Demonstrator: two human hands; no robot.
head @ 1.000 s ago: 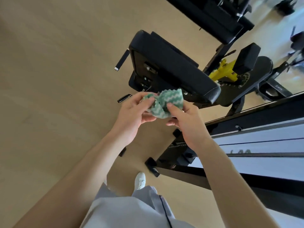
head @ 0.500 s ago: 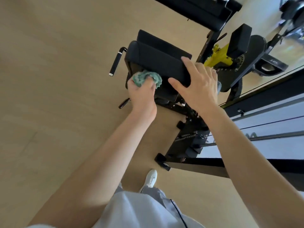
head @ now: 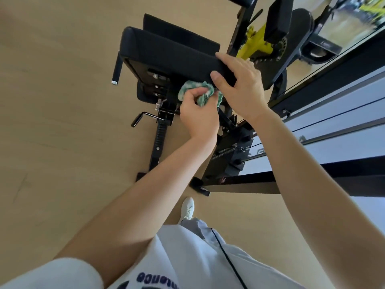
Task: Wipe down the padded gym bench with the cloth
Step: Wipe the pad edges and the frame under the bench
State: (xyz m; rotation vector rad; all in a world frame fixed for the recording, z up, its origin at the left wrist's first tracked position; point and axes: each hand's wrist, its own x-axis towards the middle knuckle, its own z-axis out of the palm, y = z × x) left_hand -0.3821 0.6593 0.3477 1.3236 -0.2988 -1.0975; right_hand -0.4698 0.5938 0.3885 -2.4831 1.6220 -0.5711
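Both at the bench pad's [head: 177, 53] near edge: left fingers [head: 192, 95] grip the bunched cloth [head: 188, 86], right fingers [head: 229, 59] clasp the pad.

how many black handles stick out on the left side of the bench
2: a straight bar handle with a silver tip beside the bench pad, and a crank handle lower down. Others may be hidden.

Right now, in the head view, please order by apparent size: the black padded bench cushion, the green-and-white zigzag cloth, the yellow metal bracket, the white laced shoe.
1. black padded bench cushion
2. yellow metal bracket and green-and-white zigzag cloth: alike; the left hand hides part of the cloth.
3. white laced shoe
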